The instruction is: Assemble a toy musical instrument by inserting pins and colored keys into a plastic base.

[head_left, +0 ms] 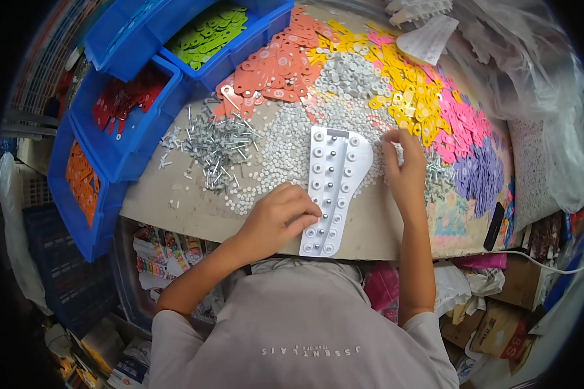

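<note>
A long white plastic holder (353, 162) lies on the table in front of me, wide at its far right side. Rows of round white rings run along both sides, and several shiny metal studs stand in its central groove. My left hand (276, 220) reaches over its near left edge, thumb and forefinger pinched together by a stud; anything between them is too small to make out. Just right of the holder, my right hand (405, 168) is raised with curled fingers, its fingertips close together above small loose parts. Whatever they hold is hidden.
Metal screws (217, 146) and small white discs (279, 146) lie left of the holder, grey caps (350, 74) beyond. Flat salmon (279, 68), yellow (409, 91), pink (464, 123) and purple (480, 172) pieces form heaps. Blue bins (117, 146) stand left; a black object (494, 225) lies right.
</note>
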Available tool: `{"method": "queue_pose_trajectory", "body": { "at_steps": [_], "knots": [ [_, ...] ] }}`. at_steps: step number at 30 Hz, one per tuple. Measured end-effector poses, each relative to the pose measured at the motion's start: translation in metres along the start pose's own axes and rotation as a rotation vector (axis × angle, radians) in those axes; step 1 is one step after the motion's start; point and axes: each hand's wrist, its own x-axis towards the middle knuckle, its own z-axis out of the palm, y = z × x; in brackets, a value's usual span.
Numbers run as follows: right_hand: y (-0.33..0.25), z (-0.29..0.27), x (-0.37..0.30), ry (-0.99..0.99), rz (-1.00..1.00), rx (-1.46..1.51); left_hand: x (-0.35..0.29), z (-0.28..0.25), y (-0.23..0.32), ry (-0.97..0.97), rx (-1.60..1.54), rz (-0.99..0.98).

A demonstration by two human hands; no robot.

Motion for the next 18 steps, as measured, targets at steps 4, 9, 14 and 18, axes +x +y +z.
{"method": "queue_pose_trajectory", "body": {
  "at_steps": [4, 9, 14, 18],
  "knots": [
    [-0.008, -0.019, -0.029, -0.003, -0.138, -0.197, -0.009, 0.012, -0.008, 0.021, -0.026, -0.014],
    [-0.031, -0.027, -0.061, -0.203, 0.007, 0.055, -0.011, 0.024, -0.007, 0.111, -0.059, -0.064],
    [-0.059, -0.022, -0.081, -0.365, 0.094, 0.317, -0.01, 0.023, -0.01, 0.159, 0.12, 0.038],
    [-0.06, -0.013, -0.087, -0.382, 0.058, 0.28, -0.012, 0.022, -0.011, 0.205, 0.306, 0.201]
  ]
}}
